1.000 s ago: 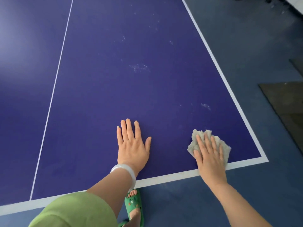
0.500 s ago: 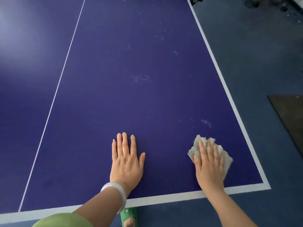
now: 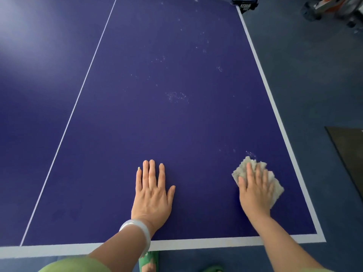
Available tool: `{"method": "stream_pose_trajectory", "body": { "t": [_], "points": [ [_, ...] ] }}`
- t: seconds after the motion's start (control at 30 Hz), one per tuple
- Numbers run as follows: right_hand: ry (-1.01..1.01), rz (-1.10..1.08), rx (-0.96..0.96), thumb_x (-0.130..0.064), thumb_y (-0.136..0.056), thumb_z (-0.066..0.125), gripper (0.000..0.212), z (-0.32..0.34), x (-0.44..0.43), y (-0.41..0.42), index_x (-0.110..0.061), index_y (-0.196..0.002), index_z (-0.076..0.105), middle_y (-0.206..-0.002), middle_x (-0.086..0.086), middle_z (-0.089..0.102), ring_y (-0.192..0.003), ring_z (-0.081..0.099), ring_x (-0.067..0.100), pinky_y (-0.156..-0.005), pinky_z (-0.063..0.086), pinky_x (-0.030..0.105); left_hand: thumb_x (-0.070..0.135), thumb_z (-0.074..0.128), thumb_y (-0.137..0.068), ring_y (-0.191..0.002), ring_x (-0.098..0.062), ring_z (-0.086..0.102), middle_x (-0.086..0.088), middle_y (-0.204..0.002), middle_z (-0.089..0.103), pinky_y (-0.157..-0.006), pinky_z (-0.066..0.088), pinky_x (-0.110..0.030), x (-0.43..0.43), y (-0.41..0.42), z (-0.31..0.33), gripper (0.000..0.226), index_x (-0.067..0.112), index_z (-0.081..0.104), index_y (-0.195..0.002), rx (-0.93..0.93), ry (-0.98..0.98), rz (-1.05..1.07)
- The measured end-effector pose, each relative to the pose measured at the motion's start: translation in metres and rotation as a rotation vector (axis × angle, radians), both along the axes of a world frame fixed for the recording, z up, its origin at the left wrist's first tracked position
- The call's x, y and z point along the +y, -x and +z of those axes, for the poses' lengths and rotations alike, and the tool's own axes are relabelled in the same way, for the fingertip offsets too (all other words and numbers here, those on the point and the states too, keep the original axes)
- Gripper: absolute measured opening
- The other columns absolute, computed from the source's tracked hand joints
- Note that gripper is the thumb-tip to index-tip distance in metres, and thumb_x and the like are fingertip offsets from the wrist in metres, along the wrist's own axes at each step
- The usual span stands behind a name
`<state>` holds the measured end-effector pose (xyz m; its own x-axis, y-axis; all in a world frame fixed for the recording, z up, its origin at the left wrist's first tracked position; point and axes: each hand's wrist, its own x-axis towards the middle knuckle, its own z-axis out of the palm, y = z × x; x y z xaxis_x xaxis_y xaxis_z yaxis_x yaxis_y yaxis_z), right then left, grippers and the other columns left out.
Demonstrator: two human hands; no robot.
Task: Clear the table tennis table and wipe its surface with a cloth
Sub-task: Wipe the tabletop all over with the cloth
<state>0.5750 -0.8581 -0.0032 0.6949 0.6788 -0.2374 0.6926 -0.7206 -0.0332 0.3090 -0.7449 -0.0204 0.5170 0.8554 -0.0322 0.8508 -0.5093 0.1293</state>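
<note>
The blue table tennis table (image 3: pixel 176 134) with white lines fills most of the view. My left hand (image 3: pixel 152 195) lies flat on it near the front edge, fingers spread, holding nothing. My right hand (image 3: pixel 255 189) presses a crumpled grey cloth (image 3: pixel 275 185) flat against the surface near the front right corner. Pale dusty specks (image 3: pixel 176 97) mark the middle of the table, and a few more specks (image 3: pixel 251 153) lie just beyond the cloth.
The table's right edge line (image 3: pixel 275 110) borders a dark blue floor (image 3: pixel 314 75). A dark mat (image 3: pixel 349 152) lies on the floor at right. The net post (image 3: pixel 244 3) and some clutter (image 3: pixel 334 8) show at the top right. Green sandals (image 3: pixel 149 262) are below the front edge.
My right hand has slid the cloth forward, away from the front edge toward the specks. My left hand has stayed flat. The view has tilted up, showing more of the table.
</note>
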Motion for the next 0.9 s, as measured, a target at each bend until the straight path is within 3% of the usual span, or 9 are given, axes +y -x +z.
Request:
{"method": "stream_pose_trajectory", "body": {
  "t": [0.07, 0.23, 0.33, 0.4, 0.53, 0.67, 0.73, 0.8, 0.9],
  "points": [
    [-0.007, -0.083, -0.006, -0.05, -0.098, -0.004, 0.058, 0.0, 0.007, 0.02, -0.032, -0.15, -0.022, -0.164, 0.003, -0.017, -0.15, -0.019, 0.024, -0.122, -0.003, 0.052, 0.049, 0.023, -0.098, -0.148, -0.039, 0.016, -0.024, -0.157, 0.025, -0.119, 0.015, -0.053, 0.0, 0.001, -0.001, 0.07, 0.003, 0.033, -0.15, 0.002, 0.0, 0.005],
    [-0.086, 0.504, 0.005, -0.047, -0.102, 0.009, 0.061, -0.01, 0.039, 0.102, -0.025, -0.159, 0.003, -0.166, 0.001, -0.006, -0.152, -0.012, 0.023, -0.122, -0.003, 0.05, 0.05, 0.022, -0.099, -0.149, -0.038, 0.016, -0.024, -0.157, 0.024, -0.119, 0.015, -0.053, -0.001, 0.0, 0.0, 0.071, 0.003, 0.032, -0.15, 0.015, -0.006, 0.003],
    [-0.079, 0.682, 0.033, -0.051, -0.1, 0.004, 0.061, -0.01, 0.067, 0.068, -0.032, -0.157, -0.004, -0.164, -0.008, -0.017, -0.15, -0.021, 0.016, -0.122, -0.01, 0.045, 0.051, 0.023, -0.099, -0.149, -0.036, 0.015, -0.023, -0.158, 0.024, -0.12, 0.014, -0.051, -0.002, 0.0, 0.0, 0.07, 0.005, 0.032, -0.151, 0.021, -0.007, 0.017],
    [-0.054, 0.591, 0.025, -0.051, -0.1, 0.002, 0.059, -0.01, 0.078, 0.019, -0.036, -0.155, -0.012, -0.162, -0.011, -0.024, -0.148, -0.025, 0.014, -0.121, -0.016, 0.043, 0.051, 0.024, -0.099, -0.149, -0.036, 0.014, -0.022, -0.158, 0.024, -0.12, 0.012, -0.05, -0.002, 0.0, 0.0, 0.069, 0.006, 0.031, -0.151, 0.026, -0.014, 0.024],
    [0.022, 0.012, -0.034, -0.048, -0.102, 0.006, 0.059, -0.004, 0.057, -0.065, -0.031, -0.157, -0.009, -0.166, 0.001, -0.011, -0.152, -0.011, 0.023, -0.122, -0.005, 0.05, 0.051, 0.025, -0.099, -0.149, -0.035, 0.014, -0.022, -0.158, 0.025, -0.121, 0.01, -0.049, -0.004, -0.002, 0.0, 0.069, 0.006, 0.03, -0.152, 0.028, -0.021, 0.03],
    [-0.045, -0.245, -0.03, -0.043, -0.103, 0.014, 0.061, -0.005, 0.052, -0.018, -0.021, -0.159, 0.001, -0.166, 0.005, -0.004, -0.152, -0.007, 0.028, -0.121, -0.004, 0.053, 0.052, 0.024, -0.099, -0.15, -0.034, 0.012, -0.02, -0.159, 0.023, -0.121, 0.008, -0.049, -0.005, -0.002, 0.001, 0.07, 0.007, 0.029, -0.153, 0.042, -0.012, 0.036],
    [-0.118, -0.063, -0.017, -0.04, -0.104, 0.025, 0.061, -0.009, 0.063, 0.035, -0.019, -0.159, 0.008, -0.166, 0.008, 0.002, -0.152, -0.001, 0.031, -0.12, 0.0, 0.053, 0.052, 0.023, -0.099, -0.15, -0.034, 0.011, -0.02, -0.159, 0.023, -0.121, 0.008, -0.049, -0.005, -0.001, 0.002, 0.07, 0.008, 0.028, -0.153, 0.045, -0.005, 0.038],
    [-0.137, 0.32, -0.01, -0.043, -0.103, 0.023, 0.062, -0.013, 0.062, 0.078, -0.021, -0.159, 0.007, -0.166, 0.006, 0.0, -0.153, -0.002, 0.031, -0.122, 0.001, 0.051, 0.052, 0.023, -0.099, -0.15, -0.034, 0.013, -0.02, -0.158, 0.024, -0.121, 0.009, -0.049, -0.005, -0.001, 0.002, 0.07, 0.007, 0.03, -0.152, 0.041, -0.008, 0.037],
    [-0.136, 0.627, -0.005, -0.047, -0.102, 0.013, 0.061, -0.015, 0.052, 0.056, -0.025, -0.159, 0.006, -0.165, -0.001, -0.004, -0.153, -0.008, 0.023, -0.123, -0.004, 0.047, 0.052, 0.024, -0.099, -0.149, -0.035, 0.015, -0.021, -0.158, 0.025, -0.121, 0.009, -0.049, -0.004, -0.001, 0.002, 0.07, 0.006, 0.031, -0.151, 0.039, -0.016, 0.033]
  ]
}}
